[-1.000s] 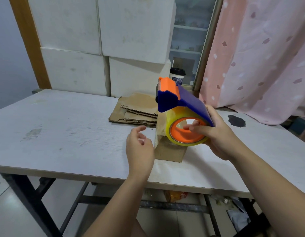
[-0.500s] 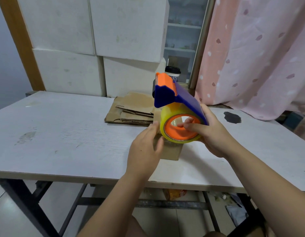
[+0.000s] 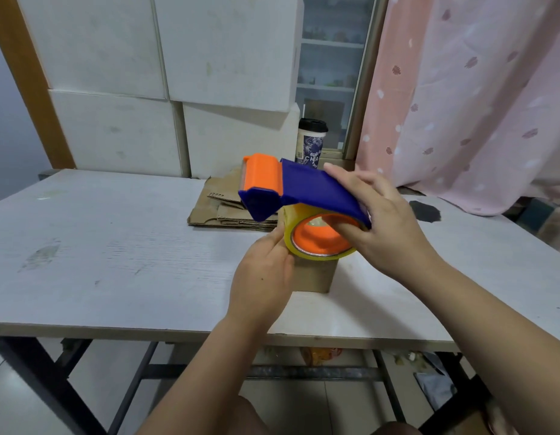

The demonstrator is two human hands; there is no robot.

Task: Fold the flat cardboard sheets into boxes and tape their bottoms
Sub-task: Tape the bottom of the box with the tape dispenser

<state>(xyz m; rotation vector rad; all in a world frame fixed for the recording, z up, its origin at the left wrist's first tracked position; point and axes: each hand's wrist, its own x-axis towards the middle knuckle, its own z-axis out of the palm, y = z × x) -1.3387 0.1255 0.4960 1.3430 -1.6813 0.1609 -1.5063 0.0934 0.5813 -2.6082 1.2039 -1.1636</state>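
Note:
My right hand (image 3: 388,221) grips a blue and orange tape dispenser (image 3: 303,189), with the thumb in the orange core and the fingers over the blue cover. It is held tilted above a small brown cardboard box (image 3: 316,274) near the table's front edge. The box is mostly hidden behind the dispenser and my hands. My left hand (image 3: 263,277) touches the left side of the clear yellowish tape roll (image 3: 322,257) with its fingertips. A stack of flat cardboard sheets (image 3: 222,211) lies just behind, toward the back of the table.
The white table (image 3: 115,246) stretches wide to the left. White foam boxes (image 3: 115,127) are stacked against its back edge. A lidded paper cup (image 3: 311,142) stands behind the dispenser, and a pink curtain (image 3: 460,105) hangs at the right.
My right hand has tipped the dispenser so its orange head points left and lies flatter. My left hand has moved from open air up to the tape roll.

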